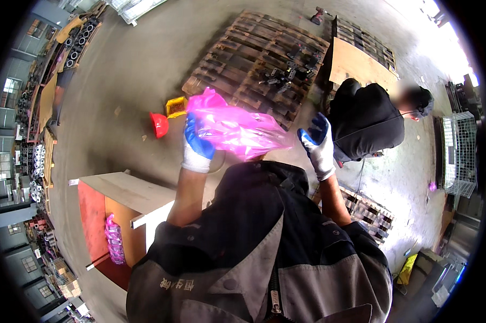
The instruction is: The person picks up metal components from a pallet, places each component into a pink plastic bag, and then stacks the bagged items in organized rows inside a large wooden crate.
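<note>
A shiny pink plastic bag point(240, 130) stretches across the space in front of my chest. My left hand point(198, 144), in a white glove with a blue coated palm, is closed on the bag's left end. What the bag contains, if anything, is hidden by the plastic. To the right, apart from the bag's far tip, my right hand point(320, 144) is raised in a matching glove, its fingers spread and nothing in them. Below left, an open cardboard box point(132, 189) has a pink-wrapped bundle point(114, 239) inside.
Ahead lies a wooden pallet point(226, 56) with several dark metal parts point(288, 74). Close to its left corner are a yellow bin point(176, 106) and a red bowl-like object point(159, 125). A person in black point(366, 121) bends beside a cardboard-topped crate point(356, 63). A cordless drill point(318, 15) stands far off.
</note>
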`<state>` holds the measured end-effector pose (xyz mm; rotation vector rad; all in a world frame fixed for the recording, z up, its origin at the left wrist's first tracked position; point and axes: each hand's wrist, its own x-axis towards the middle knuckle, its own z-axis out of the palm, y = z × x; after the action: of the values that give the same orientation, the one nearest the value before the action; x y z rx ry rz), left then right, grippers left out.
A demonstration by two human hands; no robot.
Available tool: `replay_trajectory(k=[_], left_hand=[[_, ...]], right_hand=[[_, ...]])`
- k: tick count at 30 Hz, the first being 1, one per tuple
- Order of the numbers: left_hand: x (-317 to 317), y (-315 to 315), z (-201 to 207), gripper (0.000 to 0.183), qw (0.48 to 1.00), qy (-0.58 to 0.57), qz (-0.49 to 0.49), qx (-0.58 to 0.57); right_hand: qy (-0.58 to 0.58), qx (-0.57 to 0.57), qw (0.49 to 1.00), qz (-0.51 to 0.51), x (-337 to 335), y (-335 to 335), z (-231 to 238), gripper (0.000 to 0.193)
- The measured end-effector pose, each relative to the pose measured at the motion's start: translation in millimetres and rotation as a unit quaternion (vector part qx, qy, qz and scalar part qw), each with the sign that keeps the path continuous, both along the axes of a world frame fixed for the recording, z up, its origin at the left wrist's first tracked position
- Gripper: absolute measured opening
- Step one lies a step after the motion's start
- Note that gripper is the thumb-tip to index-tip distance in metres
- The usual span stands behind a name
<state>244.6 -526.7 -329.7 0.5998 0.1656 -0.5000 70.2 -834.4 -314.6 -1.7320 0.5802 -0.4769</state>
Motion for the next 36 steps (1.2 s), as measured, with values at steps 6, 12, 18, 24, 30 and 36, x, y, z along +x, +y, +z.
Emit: replay_trajectory(k=[6,12,18,24,30,36], left_hand=[[-2,-14,1,0.018,0.999,0.047,-0.012,-0.021],[-3,-26,15,0.025,0.997,0.005,-0.016,0.076],[-3,-17,36,0.028,0.875,-0.228,-0.027,0.426],[-14,10,-61,0.039,0.913,-0.24,-0.121,0.308],[-58,-19,-20,0.06,0.959,0.089,-0.259,-0.077],[-70,-24,-69,0.044,0.906,-0.212,-0.309,0.198]], right_hand=[[-0.057,-0.296,0.948,0.104,21,33,59,0.105],[0.066,-0.274,0.949,0.142,53,31,29,0.063],[-0.142,-0.399,0.876,0.23,26,-7,20,0.035],[-0.089,-0.34,0.922,0.163,12,-2,44,0.039],[-0.048,0.004,0.991,0.124,-2,0,19,0.031],[-0.099,-0.275,0.95,0.112,-1,20,27,0.036]])
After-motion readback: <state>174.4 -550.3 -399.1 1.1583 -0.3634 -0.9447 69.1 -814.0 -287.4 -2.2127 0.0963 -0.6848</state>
